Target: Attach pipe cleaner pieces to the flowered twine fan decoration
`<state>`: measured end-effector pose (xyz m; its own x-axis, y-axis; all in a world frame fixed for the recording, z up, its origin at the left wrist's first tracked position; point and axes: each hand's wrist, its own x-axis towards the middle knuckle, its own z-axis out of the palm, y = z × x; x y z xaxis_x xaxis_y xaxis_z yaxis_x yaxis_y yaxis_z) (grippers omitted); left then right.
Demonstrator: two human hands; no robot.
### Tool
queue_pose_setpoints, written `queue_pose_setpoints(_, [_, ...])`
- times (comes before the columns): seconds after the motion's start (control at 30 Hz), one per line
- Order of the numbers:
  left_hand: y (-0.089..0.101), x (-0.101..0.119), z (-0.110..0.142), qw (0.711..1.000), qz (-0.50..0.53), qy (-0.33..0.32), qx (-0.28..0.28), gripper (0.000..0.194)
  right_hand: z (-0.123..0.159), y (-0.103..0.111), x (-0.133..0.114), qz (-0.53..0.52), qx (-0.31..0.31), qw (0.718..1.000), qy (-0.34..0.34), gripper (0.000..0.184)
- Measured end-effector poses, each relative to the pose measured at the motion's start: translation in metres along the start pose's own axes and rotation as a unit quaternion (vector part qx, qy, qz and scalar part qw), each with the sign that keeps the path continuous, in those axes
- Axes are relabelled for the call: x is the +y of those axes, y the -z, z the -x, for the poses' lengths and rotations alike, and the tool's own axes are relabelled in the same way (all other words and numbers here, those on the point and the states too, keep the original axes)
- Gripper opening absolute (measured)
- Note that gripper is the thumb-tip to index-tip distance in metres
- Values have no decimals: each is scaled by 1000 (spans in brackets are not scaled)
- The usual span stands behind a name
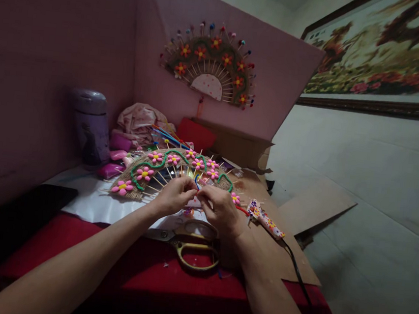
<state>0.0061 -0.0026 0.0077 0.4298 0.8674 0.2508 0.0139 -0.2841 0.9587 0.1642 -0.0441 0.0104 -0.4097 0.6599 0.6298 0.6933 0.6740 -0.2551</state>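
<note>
My left hand (178,192) and my right hand (220,208) meet fingertip to fingertip, each in a pinch. Between them a short piece of blue pipe cleaner (197,181) sticks up; its lower part is hidden by the fingers. Just behind the hands lies a fan (144,163) of sticks and brown twine, decorated with pink flowers and wavy green strands. Below the hands, large scissors with yellow handles (180,260) rest on the red cloth, partly covered by my right hand.
A glue gun with flowered wrap (266,219) lies on brown cardboard (278,252) at the right, its black cord running to the front. A purple tumbler (90,133) stands at the left. Several pipe cleaners (170,136) lie behind the fan. Another fan (220,47) hangs on the pink panel.
</note>
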Motion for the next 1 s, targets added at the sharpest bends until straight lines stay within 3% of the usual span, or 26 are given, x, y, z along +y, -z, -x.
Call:
queue_pose_setpoints(0.13, [4, 4, 2, 995, 50, 26, -85, 19, -2, 4, 1, -80, 63, 992, -77, 7])
queue_pose_setpoints(0.23, [4, 8, 6, 980, 148, 46, -122, 24, -6, 3, -1, -216, 88, 959, -161, 15])
queue_pose_setpoints(0.37, [-3, 8, 10, 960, 261, 48, -86, 24, -8, -2, -3, -360, 106, 903, -208, 21])
queue_pose_setpoints(0.43, [-7, 7, 11, 955, 286, 45, -59, 23, -7, -6, -5, -373, 118, 897, -208, 21])
queue_pose_setpoints(0.63, [-11, 6, 10, 976, 216, -21, 17, 20, -1, -12, -8, -248, 109, 952, -144, 14])
queue_pose_setpoints(0.83, [-5, 4, 6, 992, 38, -108, 59, 11, -1, -6, -2, -98, 83, 988, -87, 15])
queue_pose_setpoints(1.0, [2, -4, 1, 974, -143, -165, 61, 10, -1, -1, -1, 128, 46, 991, -15, 16])
